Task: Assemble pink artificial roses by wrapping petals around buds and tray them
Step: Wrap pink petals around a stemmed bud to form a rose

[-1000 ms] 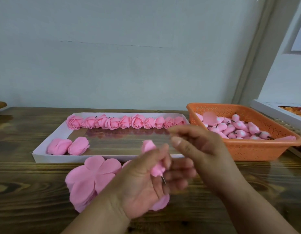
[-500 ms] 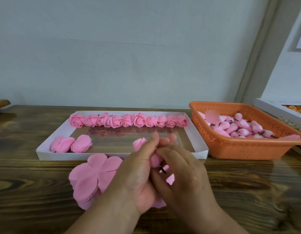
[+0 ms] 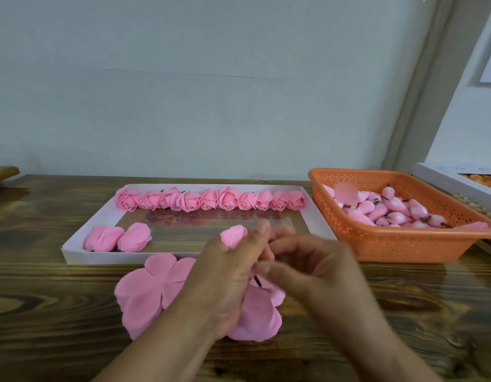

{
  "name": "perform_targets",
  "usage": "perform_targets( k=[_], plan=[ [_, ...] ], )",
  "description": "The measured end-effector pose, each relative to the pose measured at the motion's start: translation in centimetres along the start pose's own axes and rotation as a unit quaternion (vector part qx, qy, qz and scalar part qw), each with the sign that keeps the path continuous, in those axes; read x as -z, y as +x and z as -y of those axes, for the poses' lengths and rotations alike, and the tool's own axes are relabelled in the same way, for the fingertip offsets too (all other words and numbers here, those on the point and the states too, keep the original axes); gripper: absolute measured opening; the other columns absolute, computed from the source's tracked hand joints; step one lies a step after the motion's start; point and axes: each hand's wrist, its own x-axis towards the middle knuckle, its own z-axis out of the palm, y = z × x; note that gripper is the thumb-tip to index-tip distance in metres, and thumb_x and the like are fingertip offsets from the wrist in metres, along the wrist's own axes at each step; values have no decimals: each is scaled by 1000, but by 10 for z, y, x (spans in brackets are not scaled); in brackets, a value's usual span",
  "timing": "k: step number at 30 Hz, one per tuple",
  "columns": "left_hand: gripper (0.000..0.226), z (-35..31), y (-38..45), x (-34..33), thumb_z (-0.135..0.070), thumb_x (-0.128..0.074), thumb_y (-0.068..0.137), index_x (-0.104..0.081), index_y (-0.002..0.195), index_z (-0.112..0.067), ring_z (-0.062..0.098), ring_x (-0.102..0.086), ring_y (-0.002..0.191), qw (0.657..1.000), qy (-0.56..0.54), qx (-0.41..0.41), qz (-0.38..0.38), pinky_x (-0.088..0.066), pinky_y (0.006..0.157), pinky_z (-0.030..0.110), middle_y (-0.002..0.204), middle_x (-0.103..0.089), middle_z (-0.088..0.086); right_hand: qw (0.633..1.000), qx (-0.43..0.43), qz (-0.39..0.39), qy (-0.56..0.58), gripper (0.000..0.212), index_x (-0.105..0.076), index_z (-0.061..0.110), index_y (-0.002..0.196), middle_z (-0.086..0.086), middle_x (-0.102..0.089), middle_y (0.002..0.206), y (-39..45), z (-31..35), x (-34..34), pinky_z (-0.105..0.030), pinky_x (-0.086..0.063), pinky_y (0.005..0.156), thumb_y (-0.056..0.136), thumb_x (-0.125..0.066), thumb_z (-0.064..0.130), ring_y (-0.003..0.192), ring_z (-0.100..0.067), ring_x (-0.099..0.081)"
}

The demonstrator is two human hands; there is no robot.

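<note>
Twelve roses, by our count, lie in the white tray [image 3: 73,256]: two in its near-left corner [image 3: 119,237] and a row of ten [image 3: 209,199] along the far edge, though the row is tightly packed and the count may be off by one. The middle and right of the tray floor hold no roses, so we judge the traying well short of full.

Just in front of the tray, a stack of flat pink petals [image 3: 145,293] lies on the wooden table [image 3: 45,312], partly under the hands.

Our left hand [image 3: 225,279] grips the bud in work [image 3: 233,235], fingers curled round it; its pink tip shows above them and a dark stem pokes out below. We cannot tell how much petal is already wrapped on.

Our right hand [image 3: 313,268] is blurred, fingers curled toward the bud; whether it pinches a petal edge or holds nothing, we cannot tell.

At far right, the orange basket [image 3: 404,244] holds many bare buds [image 3: 390,210], near the tray's right end. We judge most of the work remains.
</note>
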Motion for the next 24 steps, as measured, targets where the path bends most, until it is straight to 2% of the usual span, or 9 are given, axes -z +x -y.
perform_targets(
  k=[3, 5, 7, 9, 11, 13, 18, 21, 24],
  plan=[
    [39, 0, 4, 3, -36, -51, 89, -59, 56, -16, 5, -57, 47, 997, 54, -12, -45, -44, 47, 13, 52, -62, -4, 993, 54, -46, -96, 14, -72, 13, 83, -5, -73, 80, 13, 24, 23, -31, -56, 69, 70, -75, 8, 77, -26, -68],
    [44, 4, 6, 6, -31, -53, 90, -55, 47, -20, 4, -47, 42, 988, 143, -26, -57, -39, 45, 14, 45, -54, -5, 987, 69, 24, -146, 21, -71, 16, 89, -6, -71, 83, 21, 35, 25, -33, -54, 69, 69, -78, 19, 78, -26, -65],
    [41, 3, 6, 5, -18, -50, 88, -54, 48, -24, 0, -42, 40, 975, 213, -43, -44, -34, 43, 12, 42, -49, -11, 966, 84, 106, -220, 30, -70, 21, 97, 1, -68, 86, 27, 39, 22, -24, -50, 67, 69, -80, 21, 76, -14, -62],
    [34, 3, 4, 3, -6, -52, 86, -60, 65, -32, -4, -47, 43, 976, 209, -50, -14, -34, 42, 8, 45, -52, -20, 942, 101, 155, -279, 37, -69, 26, 102, 8, -64, 93, 34, 42, 23, -17, -44, 71, 68, -82, 21, 81, -3, -58],
    [33, 2, 2, 1, -8, -57, 87, -60, 101, -38, -5, -51, 47, 982, 184, -37, 5, -36, 44, 7, 48, -54, -23, 930, 112, 179, -301, 37, -68, 31, 101, 6, -63, 93, 39, 47, 25, -25, -46, 71, 68, -82, 19, 82, -9, -56],
    [43, 4, 1, 2, -5, -59, 86, -55, 111, -41, -5, -52, 48, 985, 167, -45, 0, -38, 46, 8, 49, -54, -23, 921, 112, 200, -315, 39, -68, 35, 100, 5, -62, 90, 42, 50, 26, -32, -50, 71, 68, -82, 17, 78, -13, -55],
    [49, -7, -1, -2, 13, -55, 81, -63, 93, -34, -8, -54, 52, 980, 183, -69, 37, -40, 47, 8, 59, -61, -24, 938, 56, 271, -208, 28, -68, 5, 99, -14, -68, 90, 44, 52, 23, -41, -54, 73, 73, -75, -1, 74, -29, -63],
    [39, -10, -4, -3, 4, -59, 82, -58, 66, -32, -9, -51, 45, 979, 195, -51, 35, -37, 42, 5, 49, -58, -23, 943, 43, 274, -182, 24, -66, -1, 97, -14, -67, 87, 43, 51, 21, -30, -53, 73, 74, -71, -8, 75, -18, -63],
    [31, -9, -5, -2, -11, -68, 84, -64, 70, -38, -5, -55, 52, 979, 195, -32, 48, -42, 48, 9, 55, -61, -18, 937, 61, 281, -199, 30, -68, 4, 102, -21, -65, 91, 43, 52, 20, -38, -53, 74, 74, -71, -8, 78, -30, -61]
  ],
)
